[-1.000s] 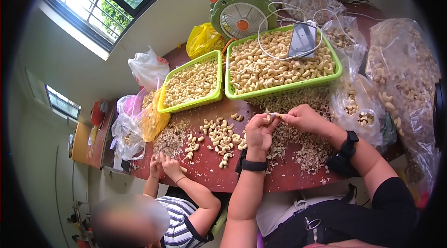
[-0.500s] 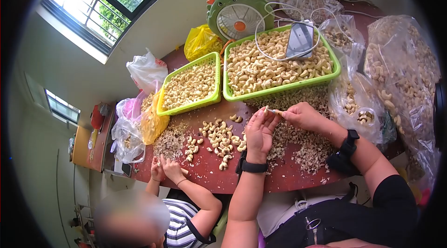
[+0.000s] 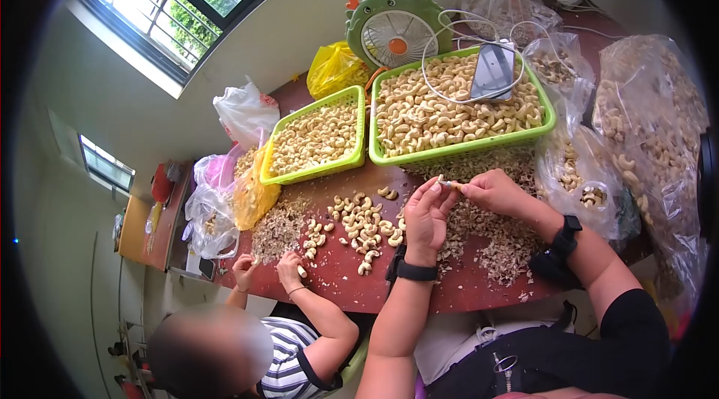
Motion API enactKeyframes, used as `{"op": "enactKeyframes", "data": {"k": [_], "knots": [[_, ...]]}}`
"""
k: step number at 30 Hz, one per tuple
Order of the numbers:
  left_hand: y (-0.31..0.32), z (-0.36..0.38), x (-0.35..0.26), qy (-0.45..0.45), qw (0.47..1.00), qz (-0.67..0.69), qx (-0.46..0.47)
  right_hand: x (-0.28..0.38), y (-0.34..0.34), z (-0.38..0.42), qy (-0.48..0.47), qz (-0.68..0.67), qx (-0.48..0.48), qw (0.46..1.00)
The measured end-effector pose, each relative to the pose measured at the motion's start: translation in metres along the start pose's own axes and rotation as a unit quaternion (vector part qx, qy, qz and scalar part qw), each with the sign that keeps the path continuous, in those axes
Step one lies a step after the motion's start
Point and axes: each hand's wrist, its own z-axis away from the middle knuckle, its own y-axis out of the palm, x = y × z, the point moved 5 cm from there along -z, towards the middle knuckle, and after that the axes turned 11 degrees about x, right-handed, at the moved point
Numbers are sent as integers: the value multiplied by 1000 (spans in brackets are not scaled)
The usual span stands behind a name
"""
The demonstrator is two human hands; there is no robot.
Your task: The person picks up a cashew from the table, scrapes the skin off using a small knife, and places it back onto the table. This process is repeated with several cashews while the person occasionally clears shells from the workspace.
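Observation:
My left hand [image 3: 425, 221] pinches a pale cashew [image 3: 440, 178] between thumb and fingertips, palm turned up. My right hand [image 3: 494, 192] grips a small knife [image 3: 454, 185], mostly hidden in the fingers, with its tip against or right beside the cashew. Both hands are above the red table [image 3: 389, 279], over a spread of brown skin flakes [image 3: 503, 243]. To the left of my left hand lies a loose group of cashews [image 3: 362, 221].
Behind my hands stand a large green basket [image 3: 464, 149] and a smaller one [image 3: 314, 172], both full of cashews. A phone [image 3: 493, 71] with a white cable rests on the large basket's nuts. A fan [image 3: 397, 28] and filled plastic bags [image 3: 648, 114] surround them. Another person's hands [image 3: 290, 272] work at left.
The view has shifted slightly, so the scene sits a little lower and further right. The other person's hands have moved apart. My hands keep their grip on the cashew and knife.

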Motion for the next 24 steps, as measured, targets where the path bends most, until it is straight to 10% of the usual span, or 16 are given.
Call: {"op": "enactKeyframes", "data": {"k": [24], "knots": [[11,0,-2,16,996,31,76,8,3,3,-33,-46,21,998]]}}
